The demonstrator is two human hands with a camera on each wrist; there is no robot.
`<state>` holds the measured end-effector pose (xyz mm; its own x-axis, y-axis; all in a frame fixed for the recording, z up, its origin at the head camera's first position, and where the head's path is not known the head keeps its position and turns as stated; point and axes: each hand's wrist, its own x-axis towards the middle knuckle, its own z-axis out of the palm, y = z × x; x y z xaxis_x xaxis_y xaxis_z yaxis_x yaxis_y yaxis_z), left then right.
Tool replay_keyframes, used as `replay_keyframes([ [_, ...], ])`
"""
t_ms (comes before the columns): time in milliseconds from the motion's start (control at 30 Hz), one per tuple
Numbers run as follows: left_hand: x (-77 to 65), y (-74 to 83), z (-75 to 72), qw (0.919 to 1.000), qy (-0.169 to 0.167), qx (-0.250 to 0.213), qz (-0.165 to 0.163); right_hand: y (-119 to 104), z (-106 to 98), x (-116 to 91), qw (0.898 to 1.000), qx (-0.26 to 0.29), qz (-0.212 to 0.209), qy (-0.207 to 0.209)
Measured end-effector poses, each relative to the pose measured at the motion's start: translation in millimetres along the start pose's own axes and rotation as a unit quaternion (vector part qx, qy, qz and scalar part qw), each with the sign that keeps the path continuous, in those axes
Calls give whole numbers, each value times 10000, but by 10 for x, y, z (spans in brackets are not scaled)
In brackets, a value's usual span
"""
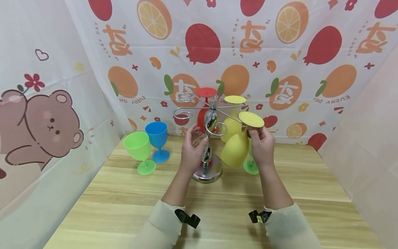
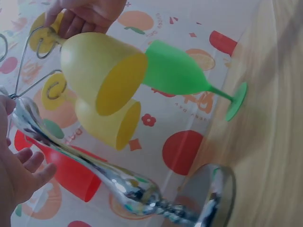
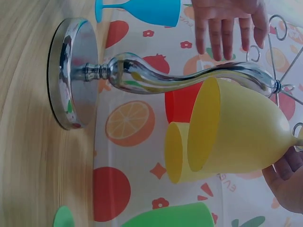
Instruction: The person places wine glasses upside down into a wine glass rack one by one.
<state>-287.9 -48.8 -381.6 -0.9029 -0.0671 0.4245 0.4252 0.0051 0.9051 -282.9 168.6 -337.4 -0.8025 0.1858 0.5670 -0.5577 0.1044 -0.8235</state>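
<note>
A chrome goblet stand (image 1: 207, 175) with curled wire arms stands on the table. My right hand (image 1: 262, 147) pinches the stem of an upside-down yellow goblet (image 1: 235, 151), its foot above a wire arm and its bowl tilted. Behind it, a second yellow goblet (image 2: 109, 120) hangs inverted from another arm. A red goblet (image 2: 75, 172) also hangs upside down, partly hidden by the post. Beside the post, my left hand (image 1: 192, 150) has loosely extended fingers and holds nothing; in the right wrist view those fingers (image 3: 214, 38) appear apart from the post.
At the left, a green goblet (image 1: 137, 147) and a blue goblet (image 1: 157, 135) stand upright on the wooden table (image 1: 124, 207). Another green goblet (image 2: 175, 71) stands upright behind the right hand, mostly hidden in the head view. A fruit-print cloth (image 1: 264, 52) hangs behind.
</note>
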Motion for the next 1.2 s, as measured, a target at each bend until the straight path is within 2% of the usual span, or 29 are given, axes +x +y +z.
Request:
replay_keyframes([
  [133, 124, 58, -26, 9999, -74, -14, -88, 23, -23, 30, 9999, -139, 63, 5],
  [300, 273, 183, -6, 9997, -208, -145, 50, 27, -44, 76, 9994, -294, 151, 35],
  [467, 355, 282, 28, 9993, -282, 4, 260, 22, -54, 122, 9983, -509, 278, 44],
  [600, 396, 316, 50, 9992, -281, 68, 283, 10, -60, 156, 9970, -647, 417, 9],
  [933, 531, 261, 76, 9987, 183, -226, 421, -20, -60, 234, 9945, -855, 577, -158],
  [1200, 522, 341, -44, 9945, 655, -598, 557, 77, -109, 293, 9932, -1044, 496, -125],
])
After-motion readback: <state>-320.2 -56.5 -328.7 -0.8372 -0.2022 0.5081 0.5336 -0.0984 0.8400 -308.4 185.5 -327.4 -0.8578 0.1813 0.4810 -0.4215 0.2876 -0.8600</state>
